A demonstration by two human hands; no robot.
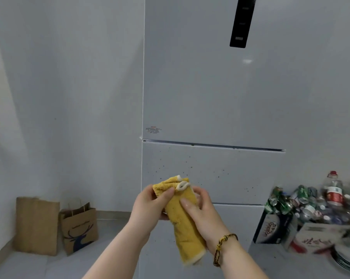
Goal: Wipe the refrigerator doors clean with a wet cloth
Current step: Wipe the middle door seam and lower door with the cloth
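Observation:
A white refrigerator fills the middle and right of the head view. Its upper door [210, 87] carries a black control strip [241, 23]. The middle door [220, 170] below it is dotted with small dark specks. A folded yellow cloth [182, 222] with a white edge hangs in front of the fridge, held in both hands. My left hand [152, 204] pinches its upper end. My right hand [202, 210] wraps the cloth's middle from the right, with a beaded bracelet on that wrist.
Two brown paper bags [79, 226] lean against the wall at lower left. At lower right stands a pile of crushed cans and plastic bottles [302, 202] on cardboard boxes [270, 228]. Stacked plates [345, 256] lie at the far right. The floor is pale tile.

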